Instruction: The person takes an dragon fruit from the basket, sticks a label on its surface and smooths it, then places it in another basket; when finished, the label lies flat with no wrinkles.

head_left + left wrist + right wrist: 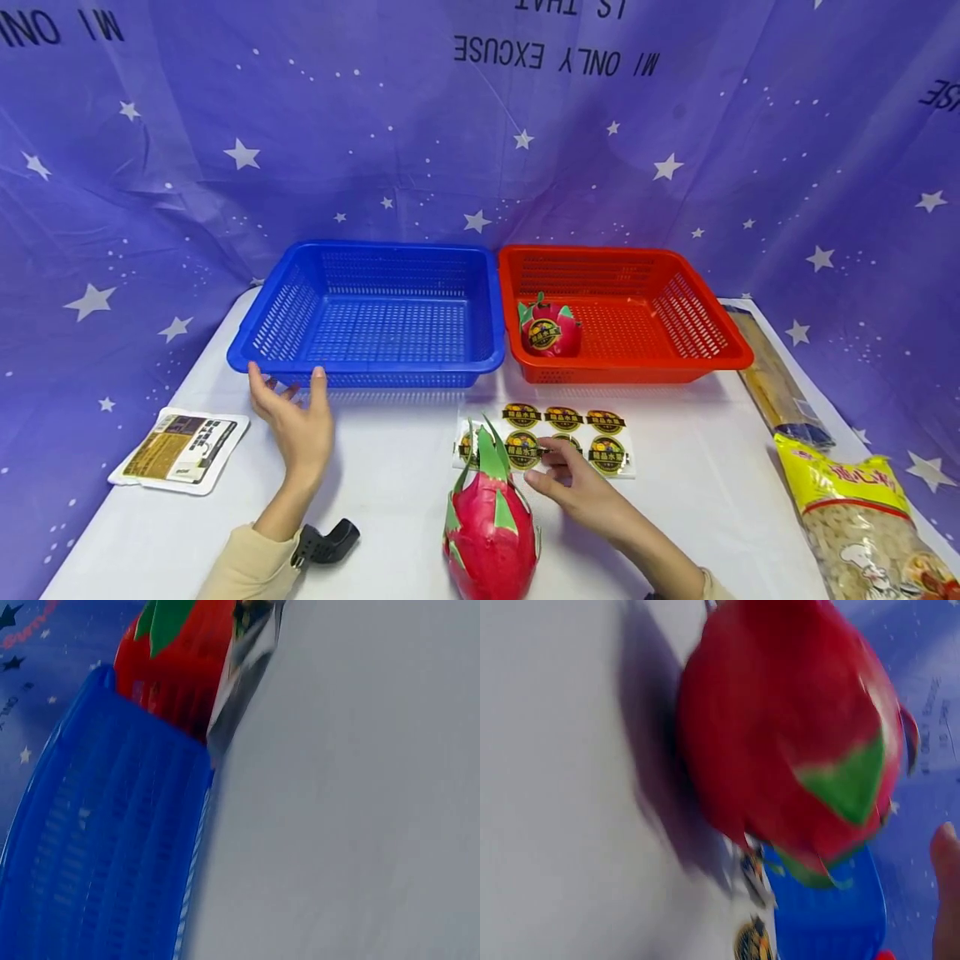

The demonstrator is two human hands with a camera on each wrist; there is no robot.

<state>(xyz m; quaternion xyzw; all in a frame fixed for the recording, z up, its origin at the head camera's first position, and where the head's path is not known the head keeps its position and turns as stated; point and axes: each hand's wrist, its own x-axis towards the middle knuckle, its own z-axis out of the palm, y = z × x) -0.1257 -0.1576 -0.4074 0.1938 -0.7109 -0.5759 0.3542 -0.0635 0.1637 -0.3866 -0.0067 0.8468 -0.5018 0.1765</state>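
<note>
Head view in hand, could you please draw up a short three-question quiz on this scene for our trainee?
1. Multiple choice: where is the stickered dragon fruit?
a) in the blue basket
b) in the red basket
c) in neither basket

2. True or false: the left hand is nearer to the red basket than to the blue basket.

3. Count: how many dragon fruits does the head view show?

Key:
1. b
2. False; it is at the front of the blue basket.
3. Two: the stickered dragon fruit and the near dragon fruit, close to the right hand.
</note>
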